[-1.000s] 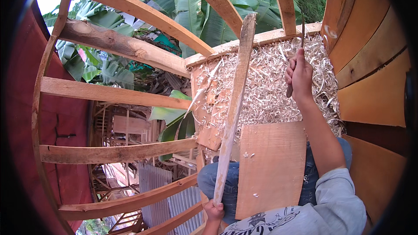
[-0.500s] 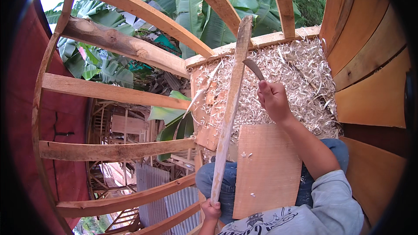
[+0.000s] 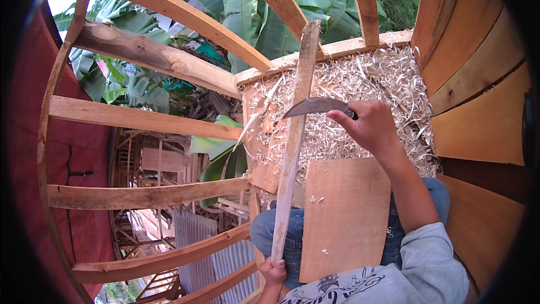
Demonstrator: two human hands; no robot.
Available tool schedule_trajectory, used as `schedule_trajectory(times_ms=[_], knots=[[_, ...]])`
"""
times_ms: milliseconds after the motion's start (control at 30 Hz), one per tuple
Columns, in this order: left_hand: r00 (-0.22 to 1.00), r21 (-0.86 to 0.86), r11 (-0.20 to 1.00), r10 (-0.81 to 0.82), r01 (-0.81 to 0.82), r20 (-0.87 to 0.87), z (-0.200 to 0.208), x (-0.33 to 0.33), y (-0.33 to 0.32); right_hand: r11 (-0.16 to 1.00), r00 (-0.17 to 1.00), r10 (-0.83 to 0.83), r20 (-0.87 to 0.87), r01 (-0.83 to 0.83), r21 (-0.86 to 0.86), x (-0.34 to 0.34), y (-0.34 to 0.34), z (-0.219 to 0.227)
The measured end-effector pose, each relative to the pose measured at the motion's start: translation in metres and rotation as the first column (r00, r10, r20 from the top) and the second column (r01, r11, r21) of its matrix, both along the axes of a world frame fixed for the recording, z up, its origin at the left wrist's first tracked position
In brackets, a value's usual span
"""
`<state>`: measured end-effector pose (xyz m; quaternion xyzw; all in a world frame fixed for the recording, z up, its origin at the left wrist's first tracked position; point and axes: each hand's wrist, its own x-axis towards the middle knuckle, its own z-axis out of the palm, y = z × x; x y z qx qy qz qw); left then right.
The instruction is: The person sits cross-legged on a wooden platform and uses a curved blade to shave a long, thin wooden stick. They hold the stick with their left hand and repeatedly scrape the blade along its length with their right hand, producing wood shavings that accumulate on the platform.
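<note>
My left hand point(image 3: 274, 272) is closed around the near, pale end of a long wooden strip point(image 3: 296, 135), which slants up and away from me, its far end rough and darker. My right hand point(image 3: 371, 126) grips a curved knife point(image 3: 318, 106) by its dark handle, most of it hidden in the fist. The blade points left and lies across the strip in its upper half; whether it bites into the wood I cannot tell. A flat wooden board point(image 3: 344, 219) rests over my lap, with a few small shavings on it.
Curly wood shavings point(image 3: 365, 90) cover the floor ahead. Wooden slats point(image 3: 152, 196) form an open railing at the left and front, with banana leaves point(image 3: 242, 11) beyond. A plank wall point(image 3: 478, 124) rises close on the right. Red sheeting point(image 3: 84, 202) hangs at the far left.
The knife has swung from upright beside the strip to lying across it, blade now pointing left. My right hand has moved slightly right and turned. My left hand keeps its hold.
</note>
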<state>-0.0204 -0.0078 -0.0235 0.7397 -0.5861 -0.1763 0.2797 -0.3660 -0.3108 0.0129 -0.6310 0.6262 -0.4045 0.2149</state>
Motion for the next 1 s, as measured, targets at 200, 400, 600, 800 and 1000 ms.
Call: schedule_trajectory(times_ms=[200, 400, 600, 800, 1000], knots=[[0.999, -0.011, 1.0, -0.022, 0.023, 0.043, -0.008, 0.009, 0.005, 0.95, 0.932, -0.31, 0.186, 0.299, 0.086, -0.065, -0.018, -0.013], [1.0, -0.003, 1.0, -0.003, 0.003, 0.018, -0.001, 0.002, 0.001, 0.994, 0.994, 0.105, 0.003, -0.105, 0.007, 0.012, 0.01, 0.013], [0.997, 0.004, 1.0, -0.002, 0.002, 0.081, -0.002, 0.004, 0.003, 0.998, 0.998, 0.01, -0.069, -0.005, 0.063, 0.009, -0.006, -0.003], [0.994, -0.032, 0.999, -0.026, 0.03, 0.109, 0.004, -0.004, -0.003, 0.916, 0.936, -0.35, 0.031, 0.336, 0.218, -0.062, -0.024, -0.02], [0.997, 0.043, 0.999, -0.01, 0.007, 0.078, 0.001, 0.003, 0.005, 0.99, 0.992, 0.128, 0.013, -0.129, 0.062, 0.015, 0.009, 0.016]])
